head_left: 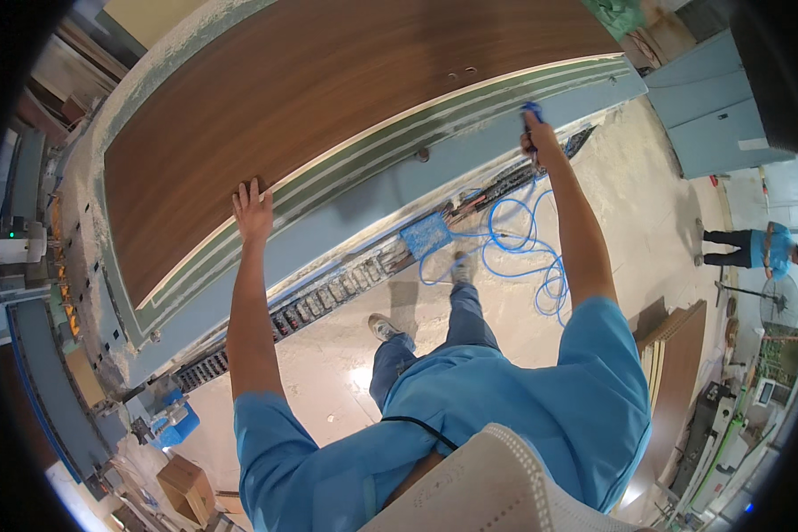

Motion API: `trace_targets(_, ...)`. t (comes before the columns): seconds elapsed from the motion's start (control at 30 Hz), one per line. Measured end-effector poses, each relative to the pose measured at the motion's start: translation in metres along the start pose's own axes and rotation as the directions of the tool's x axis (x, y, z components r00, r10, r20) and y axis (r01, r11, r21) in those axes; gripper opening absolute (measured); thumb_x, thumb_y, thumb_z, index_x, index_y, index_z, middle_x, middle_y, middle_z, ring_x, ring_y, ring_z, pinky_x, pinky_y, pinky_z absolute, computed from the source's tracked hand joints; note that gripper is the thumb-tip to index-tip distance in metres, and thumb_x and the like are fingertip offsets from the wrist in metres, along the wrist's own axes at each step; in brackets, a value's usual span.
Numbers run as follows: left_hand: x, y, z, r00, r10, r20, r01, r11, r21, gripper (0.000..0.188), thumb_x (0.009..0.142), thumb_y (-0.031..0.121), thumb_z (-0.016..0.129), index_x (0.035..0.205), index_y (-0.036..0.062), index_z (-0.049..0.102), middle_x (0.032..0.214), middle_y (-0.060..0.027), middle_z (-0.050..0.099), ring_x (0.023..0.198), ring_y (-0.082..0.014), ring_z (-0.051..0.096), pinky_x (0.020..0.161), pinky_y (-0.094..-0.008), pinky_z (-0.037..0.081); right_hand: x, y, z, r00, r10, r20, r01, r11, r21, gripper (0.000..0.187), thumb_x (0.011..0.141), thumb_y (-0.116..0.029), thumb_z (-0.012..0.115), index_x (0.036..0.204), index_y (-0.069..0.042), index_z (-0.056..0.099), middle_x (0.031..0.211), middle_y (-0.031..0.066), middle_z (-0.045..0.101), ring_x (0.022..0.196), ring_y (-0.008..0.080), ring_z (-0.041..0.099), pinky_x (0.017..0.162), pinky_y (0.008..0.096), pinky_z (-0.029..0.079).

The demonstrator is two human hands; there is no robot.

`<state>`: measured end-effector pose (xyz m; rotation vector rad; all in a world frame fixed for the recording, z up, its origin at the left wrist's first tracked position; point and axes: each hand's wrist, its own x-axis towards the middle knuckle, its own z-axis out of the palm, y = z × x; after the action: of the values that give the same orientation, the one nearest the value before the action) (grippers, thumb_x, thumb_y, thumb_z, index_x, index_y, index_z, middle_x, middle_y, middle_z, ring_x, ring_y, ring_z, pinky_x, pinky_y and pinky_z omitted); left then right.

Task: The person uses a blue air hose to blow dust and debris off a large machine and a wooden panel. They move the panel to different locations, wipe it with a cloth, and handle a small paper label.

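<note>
A large brown wood-grain panel [346, 106] lies on a machine bed with green and grey strips [355, 168] along its near edge. My left hand [254, 215] rests flat on the panel's near edge, fingers stretched out, holding nothing. Out to the right, my right hand [541, 142] grips a blue air blow gun [532, 110] above the bed's blue-grey border [479, 146]. A blue air hose [554, 266] hangs in loops below that hand. My fingers partly hide the gun.
A black cable chain [328, 294] runs along the bed's near side, close to my feet. Stacked boards [678, 355] stand at the right. Farther right are a person in blue [762, 246] and a standing fan [778, 301]. A cardboard box [186, 489] sits lower left.
</note>
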<state>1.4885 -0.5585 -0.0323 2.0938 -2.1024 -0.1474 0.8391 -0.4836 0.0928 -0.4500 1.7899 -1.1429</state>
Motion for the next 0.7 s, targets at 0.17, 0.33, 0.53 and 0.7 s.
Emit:
trace_targets(0.17,0.032,0.149,0.034,0.993,0.108,-0.053,-0.107,0.994,0.020,0.062,0.100,0.056,0.040,0.153,0.0240,0.035,0.159,-0.0194,0.027,0.145,-0.0445,0.026,0.119,-0.0545,0.022,0.063,-0.021,-0.054,0.906,0.074,0.416,0.024,0.974,-0.226,0.047,0.094,-0.053,0.061,0.078,-0.010,0.056,0.061,0.0021,0.054,0.045,0.0133,0.049,0.040,0.0317,0.042)
trace_targets(0.33,0.076,0.352,0.080,0.998,0.059,-0.014,-0.060,0.998,-0.037,0.064,0.100,0.057,0.038,0.154,0.0246,0.033,0.162,-0.0180,0.023,0.147,-0.0447,0.020,0.119,-0.0577,0.016,0.099,-0.012,-0.153,0.888,0.089,0.452,0.078,0.938,-0.338,0.047,0.097,-0.050,0.058,0.076,-0.009,0.048,0.057,0.0001,0.049,0.042,0.0109,0.045,0.036,0.0296,0.034)
trace_targets(0.53,0.145,0.558,0.126,0.999,0.049,-0.009,-0.049,0.997,-0.057,0.069,0.099,0.062,0.034,0.155,0.0229,0.031,0.162,-0.0217,0.019,0.148,-0.0486,0.013,0.120,-0.0583,0.011,0.164,-0.041,-0.336,0.996,0.089,0.024,-0.081,0.974,-0.213,0.055,0.098,-0.049,0.056,0.071,-0.001,0.053,0.057,0.0062,0.053,0.044,0.0156,0.052,0.037,0.0337,0.042)
trace_targets(0.7,0.185,0.681,0.154,0.996,0.087,-0.030,-0.088,0.995,-0.055,0.073,0.098,0.064,0.034,0.156,0.0203,0.030,0.162,-0.0216,0.018,0.148,-0.0481,0.013,0.119,-0.0588,0.010,0.201,-0.068,-0.472,0.987,0.152,0.047,-0.097,0.810,-0.578,0.049,0.096,-0.047,0.058,0.075,-0.002,0.057,0.058,0.0076,0.056,0.045,0.0181,0.056,0.042,0.0352,0.049)
